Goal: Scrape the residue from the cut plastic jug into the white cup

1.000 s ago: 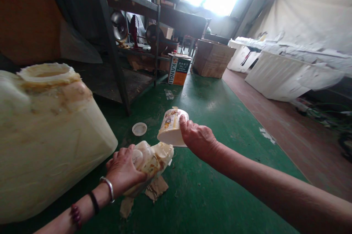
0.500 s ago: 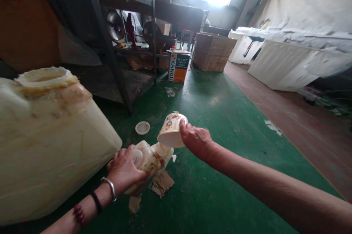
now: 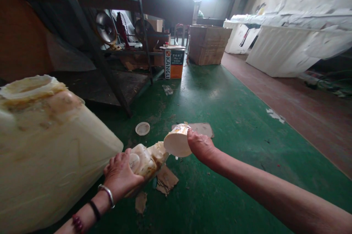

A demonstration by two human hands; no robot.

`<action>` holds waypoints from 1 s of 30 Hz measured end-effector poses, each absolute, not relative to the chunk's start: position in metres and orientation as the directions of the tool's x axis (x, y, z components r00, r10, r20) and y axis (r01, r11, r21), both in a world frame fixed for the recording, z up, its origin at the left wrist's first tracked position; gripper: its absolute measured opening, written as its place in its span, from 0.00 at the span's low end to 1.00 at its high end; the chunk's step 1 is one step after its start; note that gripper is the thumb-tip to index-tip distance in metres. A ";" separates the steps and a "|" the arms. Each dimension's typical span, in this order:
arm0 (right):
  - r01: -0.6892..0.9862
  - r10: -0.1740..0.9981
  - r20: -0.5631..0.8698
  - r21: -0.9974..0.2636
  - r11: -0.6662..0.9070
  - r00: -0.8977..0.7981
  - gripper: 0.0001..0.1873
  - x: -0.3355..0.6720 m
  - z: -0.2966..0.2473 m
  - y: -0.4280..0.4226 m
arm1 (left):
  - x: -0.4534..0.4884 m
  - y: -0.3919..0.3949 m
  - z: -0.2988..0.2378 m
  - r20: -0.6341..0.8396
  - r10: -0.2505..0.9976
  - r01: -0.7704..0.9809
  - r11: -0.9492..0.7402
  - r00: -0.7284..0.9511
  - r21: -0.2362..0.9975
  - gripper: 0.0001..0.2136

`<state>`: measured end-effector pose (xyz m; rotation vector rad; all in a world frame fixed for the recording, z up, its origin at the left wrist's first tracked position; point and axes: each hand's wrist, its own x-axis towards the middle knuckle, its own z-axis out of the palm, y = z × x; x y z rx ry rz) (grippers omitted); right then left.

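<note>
My left hand [image 3: 121,171] is closed around a stained, whitish plastic jug [image 3: 145,160], which is tilted with its mouth toward the right. A paper cup [image 3: 178,144] with a printed side is gripped at its rim or side by my right hand [image 3: 202,146]. The cup is tipped over beside the jug's mouth, its pale round face toward me. Whether the cup and the jug touch, I cannot tell, and any contents are hidden. A white round lid [image 3: 142,129] lies on the green floor just beyond the jug.
A big yellowish plastic drum [image 3: 55,153] with a cut-open top stands at the left. Cardboard scraps [image 3: 166,179] lie under the jug. Farther off are a metal rack [image 3: 90,43], a KANGLI tin [image 3: 174,63], a cardboard box [image 3: 209,45] and white foam-like blocks [image 3: 280,51].
The cup has shifted slightly right and down and tipped further, and a flat piece of cardboard now shows behind it. The jug lies a little lower and more level. The view has shifted.
</note>
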<state>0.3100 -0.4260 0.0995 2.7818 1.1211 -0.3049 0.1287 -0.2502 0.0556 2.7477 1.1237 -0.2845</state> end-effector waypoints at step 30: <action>-0.085 0.417 -0.798 -0.497 -0.863 0.435 0.15 0.300 0.007 -0.501 | 0.120 -0.236 0.020 -0.257 0.646 0.661 -0.750 0.719 -0.037 0.39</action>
